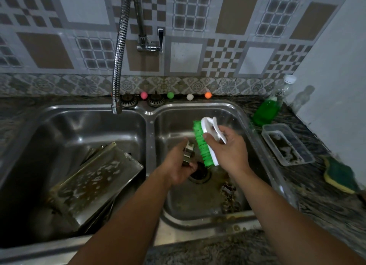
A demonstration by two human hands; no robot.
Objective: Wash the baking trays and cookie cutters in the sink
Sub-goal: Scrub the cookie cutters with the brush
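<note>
Over the right basin (227, 110) of a double steel sink, my left hand (178, 165) grips a small metal cookie cutter (188, 153). My right hand (227, 148) holds a white-handled scrub brush with green bristles (204, 144), the bristles against the cutter. More metal cookie cutters (228, 195) lie on the floor of the right basin near its front right corner. Soapy baking trays (95, 183) lean stacked in the left basin (65, 118).
A flexible chrome faucet hose (118, 66) hangs over the divider, no water visible. On the right counter stand a bottle of green dish soap (267, 110), a clear plastic container (287, 144) and a yellow-green sponge (340, 174). Coloured balls (170, 95) line the sink's back edge.
</note>
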